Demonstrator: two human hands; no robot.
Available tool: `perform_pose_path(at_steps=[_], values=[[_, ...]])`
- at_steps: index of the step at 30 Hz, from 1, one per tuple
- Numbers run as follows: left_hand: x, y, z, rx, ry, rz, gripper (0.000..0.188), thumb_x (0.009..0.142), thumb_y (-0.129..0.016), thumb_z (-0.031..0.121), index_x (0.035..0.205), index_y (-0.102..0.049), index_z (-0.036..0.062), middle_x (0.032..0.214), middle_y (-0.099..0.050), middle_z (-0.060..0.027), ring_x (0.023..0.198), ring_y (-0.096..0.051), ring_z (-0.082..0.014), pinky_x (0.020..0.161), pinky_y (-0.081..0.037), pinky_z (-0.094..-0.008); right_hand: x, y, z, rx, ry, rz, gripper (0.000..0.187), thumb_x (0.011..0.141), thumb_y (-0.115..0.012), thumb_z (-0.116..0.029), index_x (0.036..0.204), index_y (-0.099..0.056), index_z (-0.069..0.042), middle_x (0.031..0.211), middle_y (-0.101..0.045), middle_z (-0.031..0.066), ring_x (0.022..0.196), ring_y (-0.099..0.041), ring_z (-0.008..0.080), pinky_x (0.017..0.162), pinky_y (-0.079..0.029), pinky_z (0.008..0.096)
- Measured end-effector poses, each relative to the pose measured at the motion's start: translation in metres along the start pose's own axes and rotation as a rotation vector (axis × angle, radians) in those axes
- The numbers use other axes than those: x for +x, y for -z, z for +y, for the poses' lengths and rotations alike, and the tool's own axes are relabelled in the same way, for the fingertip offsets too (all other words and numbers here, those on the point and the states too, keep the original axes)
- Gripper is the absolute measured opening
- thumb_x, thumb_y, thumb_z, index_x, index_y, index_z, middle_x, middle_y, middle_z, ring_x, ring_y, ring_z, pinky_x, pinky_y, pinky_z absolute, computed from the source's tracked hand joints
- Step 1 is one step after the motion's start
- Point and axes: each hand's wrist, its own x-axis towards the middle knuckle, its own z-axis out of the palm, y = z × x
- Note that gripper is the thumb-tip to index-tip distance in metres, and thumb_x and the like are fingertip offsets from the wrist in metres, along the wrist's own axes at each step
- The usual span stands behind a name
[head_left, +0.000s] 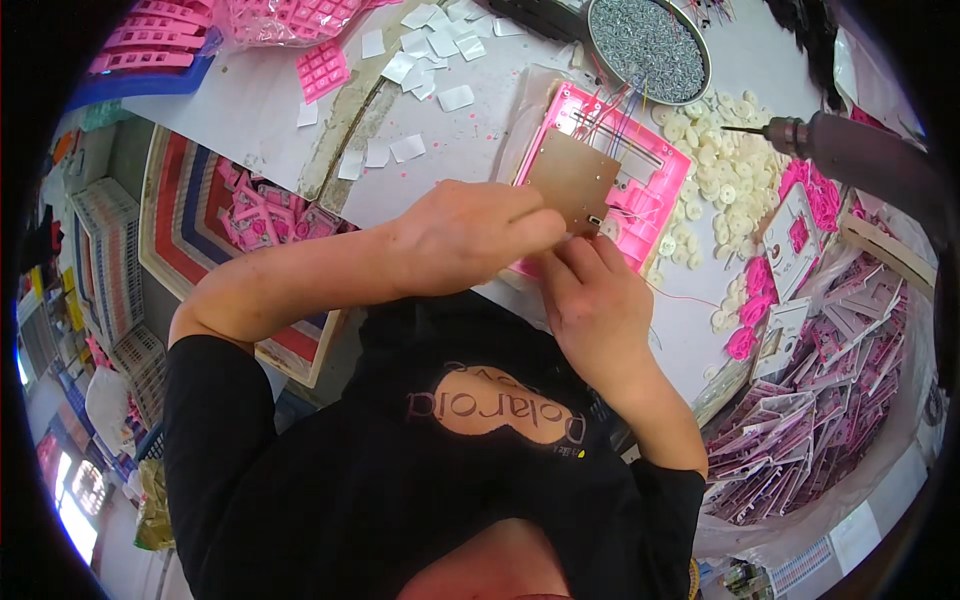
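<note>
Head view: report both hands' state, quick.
Left hand: fingers curled by the flat brown rectangular board; whether its grip holds anything can't be told.
Right hand: fingers bent at the pink plastic casing; grip hidden, can't be told.

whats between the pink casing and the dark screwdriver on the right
In the head view, a heap of small cream-white round pieces lies on the table between the pink casing and the dark screwdriver.
</note>
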Motion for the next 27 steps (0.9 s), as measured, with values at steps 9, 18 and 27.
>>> perform_pose_path(at_steps=[9,18,27], values=[[-0.015,0.008,0.005,0.302,0.282,0.575,0.068,0.077,-0.083,0.009,0.136,-0.051,0.0029,0.108,-0.065,-0.0116,0.090,-0.061,-0.0234,0.082,-0.049,-0.0380,-0.006,-0.001,-0.003,0.029,-0.054,0.018,0.049,0.077,-0.073,-0.004,0.125,-0.067,-0.007,0.086,-0.060,0.0053,0.076,-0.059,0.0242,0.063,-0.050,0.0355],[-0.047,0.000,0.040,-0.456,0.799,0.033,0.063,0.089,-0.073,0.007,0.144,-0.042,0.0023,0.085,-0.063,-0.0042,0.066,-0.055,-0.0103,0.059,-0.044,-0.0265,-0.004,0.002,0.007,0.066,0.077,0.008,0.048,0.081,-0.074,-0.008,0.128,-0.066,-0.007,0.079,-0.058,0.0043,0.072,-0.059,0.0223,0.058,-0.049,0.0351],[-0.011,0.041,0.010,-1.190,0.475,0.218,0.035,0.100,-0.055,0.012,0.131,-0.058,-0.0050,0.110,-0.068,-0.0125,0.070,-0.058,-0.0065,0.061,-0.042,-0.0186,0.008,0.004,-0.003,-0.080,0.025,-0.077,0.047,0.084,-0.072,-0.014,0.130,-0.065,-0.013,0.081,-0.056,0.0030,0.076,-0.060,0.0205,0.057,-0.050,0.0336]])
